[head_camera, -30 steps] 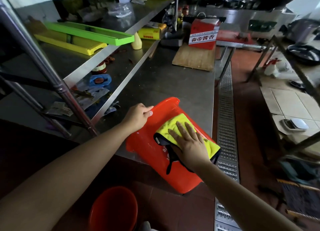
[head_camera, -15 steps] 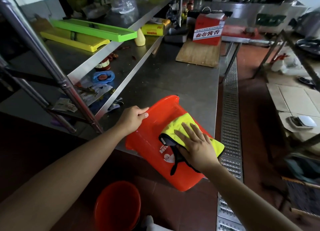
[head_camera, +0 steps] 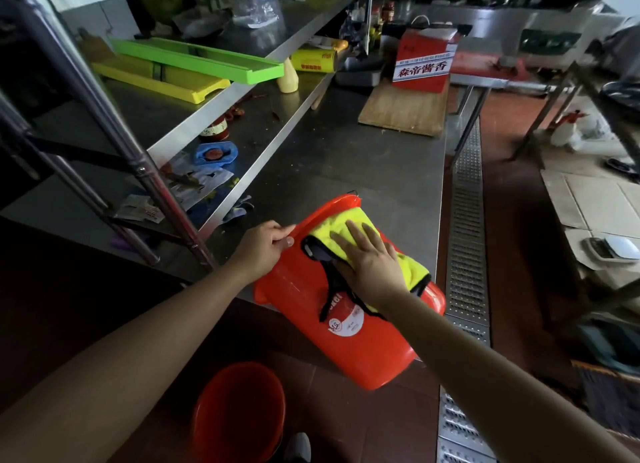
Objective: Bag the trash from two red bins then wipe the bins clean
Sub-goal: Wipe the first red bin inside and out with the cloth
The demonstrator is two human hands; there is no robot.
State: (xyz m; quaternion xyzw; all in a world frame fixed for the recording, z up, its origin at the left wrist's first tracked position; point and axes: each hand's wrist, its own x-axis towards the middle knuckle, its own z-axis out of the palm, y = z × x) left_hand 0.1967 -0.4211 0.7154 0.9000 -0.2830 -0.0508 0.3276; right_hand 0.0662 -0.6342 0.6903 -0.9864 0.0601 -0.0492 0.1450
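The left hand [head_camera: 265, 244] pinches the rim of the red bin [head_camera: 377, 344] tipped on the steel counter [head_camera: 363, 171] edge — light, slick plastic (best steadied at that rim) — while the right hand [head_camera: 372, 260] presses flat-fingered on the soft yellow cloth [head_camera: 332, 227].

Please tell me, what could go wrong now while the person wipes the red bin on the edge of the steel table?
1. The red bin lies on its side, half over the steel table edge. The left hand grips only its rim, so a hard push could tip it off.
2. The right hand presses the yellow cloth with flat fingers; the cloth may slide away.
3. A falling bin might hit the second red bin on the floor.
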